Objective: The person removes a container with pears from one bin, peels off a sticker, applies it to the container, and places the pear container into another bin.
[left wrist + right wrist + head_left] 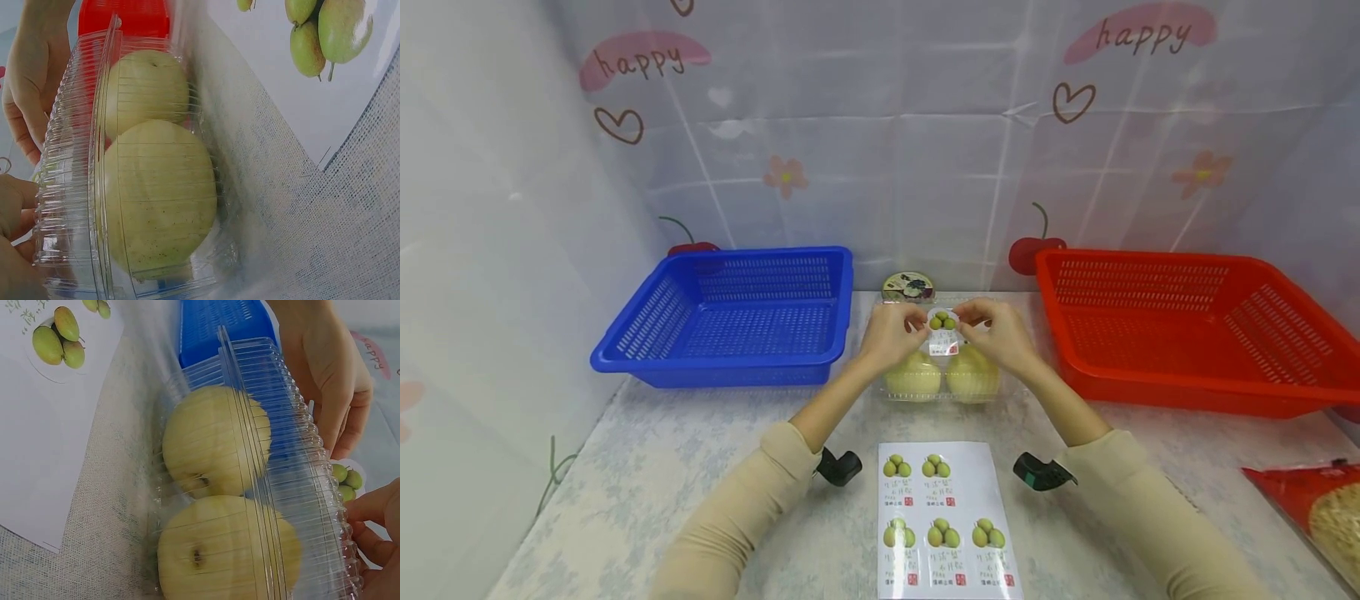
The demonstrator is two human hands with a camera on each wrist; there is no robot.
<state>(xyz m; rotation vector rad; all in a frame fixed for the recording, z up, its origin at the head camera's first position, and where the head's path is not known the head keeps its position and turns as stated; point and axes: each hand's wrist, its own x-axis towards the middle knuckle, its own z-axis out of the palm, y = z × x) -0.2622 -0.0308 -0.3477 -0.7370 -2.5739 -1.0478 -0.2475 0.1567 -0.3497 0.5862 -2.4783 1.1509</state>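
Observation:
A white label sticker [943,342] with printed green pears is held over the lid of a clear plastic box [891,389]. My left hand [889,335] pinches its left edge between thumb and fingers; my right hand [1000,335] pinches the right edge. Two large pale yellow pears [913,377] show through the box, which is closed; the right wrist view shows them close up, one pear [215,440] behind the other. Whether the sticker touches the lid, I cannot tell. Nearer to me lies a sheet of stickers [981,467], with several labels on it and a blank spot at its upper right.
A blue basket [722,365] stands to the left of the box and a red basket [1187,387] to the right. Behind the box is a round label with dark fruit [908,286]. A red bag [1285,487] lies at the right edge.

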